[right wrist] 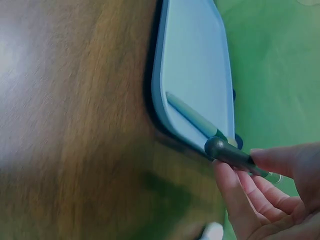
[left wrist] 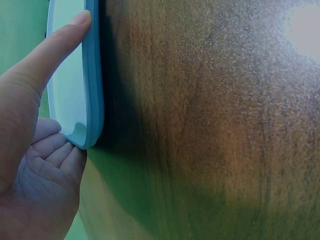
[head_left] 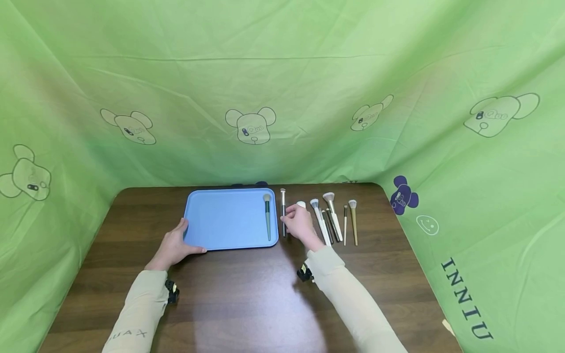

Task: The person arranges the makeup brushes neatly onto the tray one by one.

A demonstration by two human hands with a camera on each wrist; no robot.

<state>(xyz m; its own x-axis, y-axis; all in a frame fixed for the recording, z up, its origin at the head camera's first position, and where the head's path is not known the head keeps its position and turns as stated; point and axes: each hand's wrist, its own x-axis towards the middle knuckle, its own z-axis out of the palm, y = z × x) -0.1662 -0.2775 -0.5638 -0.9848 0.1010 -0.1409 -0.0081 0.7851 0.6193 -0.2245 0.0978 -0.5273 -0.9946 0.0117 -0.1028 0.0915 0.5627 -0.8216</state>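
Note:
A light blue tray (head_left: 229,220) lies on the table; my left hand (head_left: 173,247) grips its near left corner. In the left wrist view, the thumb (left wrist: 60,42) lies over the tray's rim and the bent fingers (left wrist: 55,155) meet its end. My right hand (head_left: 299,223) pinches a dark-handled makeup brush (head_left: 283,196) between thumb and fingers, just off the tray's right edge. The handle's rounded end (right wrist: 217,148) points out past the fingertips in the right wrist view. Inside the tray, along its right side, lies a green-handled makeup brush (head_left: 267,215).
Several more makeup brushes lie right of my right hand, among them a white-handled brush (head_left: 321,220) and a tan-handled brush (head_left: 353,223). A white rounded end (head_left: 301,204) shows beyond that hand. Green cloth (head_left: 251,162) hangs behind the wooden table (head_left: 247,294) and at its sides.

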